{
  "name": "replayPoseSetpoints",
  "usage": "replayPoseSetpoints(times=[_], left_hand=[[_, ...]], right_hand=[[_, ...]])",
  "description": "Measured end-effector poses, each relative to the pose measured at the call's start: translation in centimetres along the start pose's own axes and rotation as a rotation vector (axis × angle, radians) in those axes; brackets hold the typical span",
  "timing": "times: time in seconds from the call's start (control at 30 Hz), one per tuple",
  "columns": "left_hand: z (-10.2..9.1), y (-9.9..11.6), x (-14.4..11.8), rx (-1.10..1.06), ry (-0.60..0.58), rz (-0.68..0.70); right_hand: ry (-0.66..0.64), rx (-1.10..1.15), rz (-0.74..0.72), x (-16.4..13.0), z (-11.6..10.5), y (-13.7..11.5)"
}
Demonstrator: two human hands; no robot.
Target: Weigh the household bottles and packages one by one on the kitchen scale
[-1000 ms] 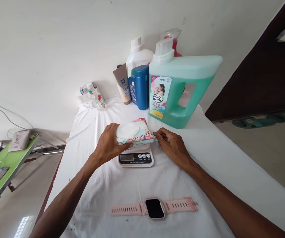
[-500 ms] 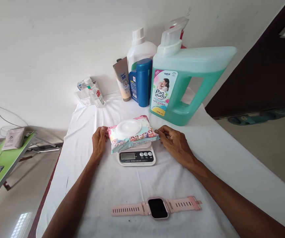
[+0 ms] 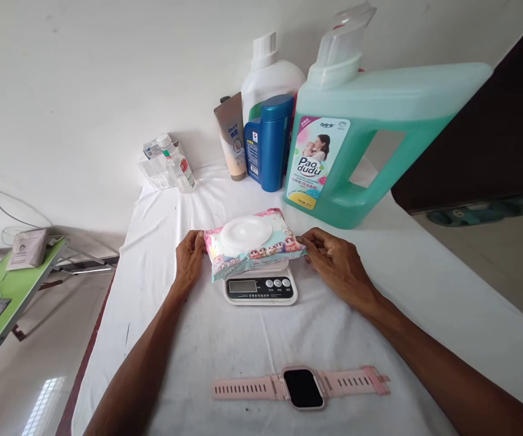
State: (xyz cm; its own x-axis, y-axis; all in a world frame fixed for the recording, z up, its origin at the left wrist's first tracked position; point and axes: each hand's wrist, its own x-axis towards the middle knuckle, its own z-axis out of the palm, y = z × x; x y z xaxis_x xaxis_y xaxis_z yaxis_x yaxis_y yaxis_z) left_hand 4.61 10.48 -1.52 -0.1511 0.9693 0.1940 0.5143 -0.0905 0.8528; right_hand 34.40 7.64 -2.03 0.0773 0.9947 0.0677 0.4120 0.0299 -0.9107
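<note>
Resting on the scale point(image 3: 261, 287) at frame centre, the wipes pack point(image 3: 252, 242) is held at both ends: left hand point(image 3: 189, 260) grip closed on its left edge, right hand point(image 3: 334, 261) pinching its right edge.

We're reading "Pao dudu" on the label of the green jug point(image 3: 370, 139). Print on the wipes pack point(image 3: 252, 242), tube point(image 3: 233, 142) and blue bottle point(image 3: 268, 142) is staying too small for us.
</note>
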Motion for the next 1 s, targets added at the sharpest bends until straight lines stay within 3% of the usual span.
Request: replayPoseSetpoints(times=[0.4,0.57,0.7,0.8,1.0], left_hand=[[0.0,0.1,-0.1,-0.014,0.022,0.029],[-0.9,2.7,-1.2,-0.14,0.049,0.065],[-1.7,6.4,-2.9,-0.009,-0.116,0.282],[-1.3,7.8,-3.6,0.218,-0.233,0.397],[0.0,7.7,-2.9,0.443,-0.17,0.374]], right_hand=[[0.001,0.007,-0.02,0.1,0.1,0.0],[0.001,0.029,-0.041,0.1,0.0,0.1],[-0.003,0.042,-0.056,0.0,-0.1,0.0],[0.001,0.056,-0.064,-0.1,-0.1,-0.2],[0.001,0.06,-0.061,-0.1,-0.1,-0.4]])
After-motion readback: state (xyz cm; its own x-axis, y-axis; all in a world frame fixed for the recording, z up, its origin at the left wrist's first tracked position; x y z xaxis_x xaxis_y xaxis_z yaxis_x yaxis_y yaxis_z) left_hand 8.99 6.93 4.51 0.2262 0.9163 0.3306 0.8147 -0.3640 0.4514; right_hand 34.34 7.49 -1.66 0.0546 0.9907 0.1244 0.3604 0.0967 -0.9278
